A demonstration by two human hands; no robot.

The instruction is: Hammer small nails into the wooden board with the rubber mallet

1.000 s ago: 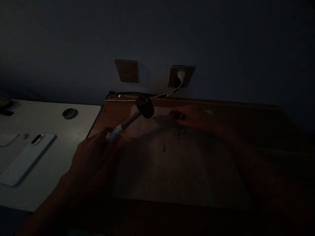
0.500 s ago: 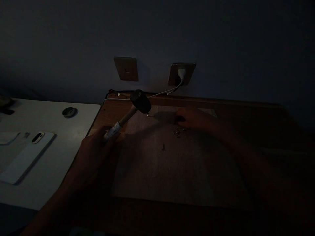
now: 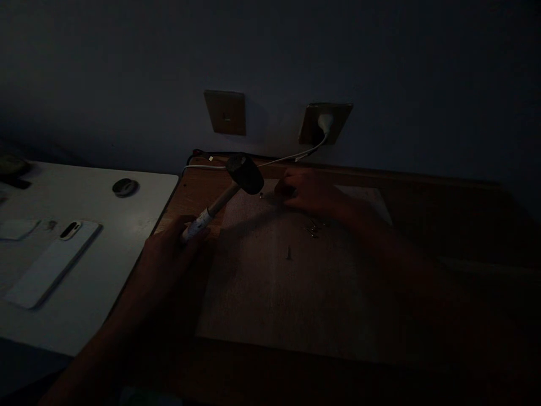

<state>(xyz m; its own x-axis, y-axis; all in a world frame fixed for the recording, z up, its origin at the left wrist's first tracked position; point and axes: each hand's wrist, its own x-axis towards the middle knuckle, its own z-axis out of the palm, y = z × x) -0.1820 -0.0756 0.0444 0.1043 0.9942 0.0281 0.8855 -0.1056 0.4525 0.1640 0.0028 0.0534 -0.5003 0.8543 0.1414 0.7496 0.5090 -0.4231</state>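
My left hand (image 3: 171, 245) is wrapped round the pale, wrapped end of the handle of a mallet (image 3: 245, 173) with a dark head. The mallet's head is raised over the far left part of a wooden board (image 3: 253, 293). Just beneath the head, a small nail (image 3: 261, 195) stands up from the board. Close to its right is my right hand (image 3: 304, 189), its fingers curled together; whatever they pinch is hidden in the dark. Several loose nails (image 3: 313, 228) lie in front of that hand, and a single nail (image 3: 289, 254) stands nearer the board's middle.
The board lies on a brown wooden table (image 3: 169, 217) against the wall. At the left, a white table (image 3: 127, 225) bears a phone (image 3: 54, 265) and a round dark item (image 3: 125, 187). Behind, a white plug (image 3: 324, 123) with a cable sits in a wall socket (image 3: 338, 121).
My right hand has moved left along the far side of the board, nearer the nail under the mallet. My left hand still holds the mallet in much the same pose. The view has shifted slightly.
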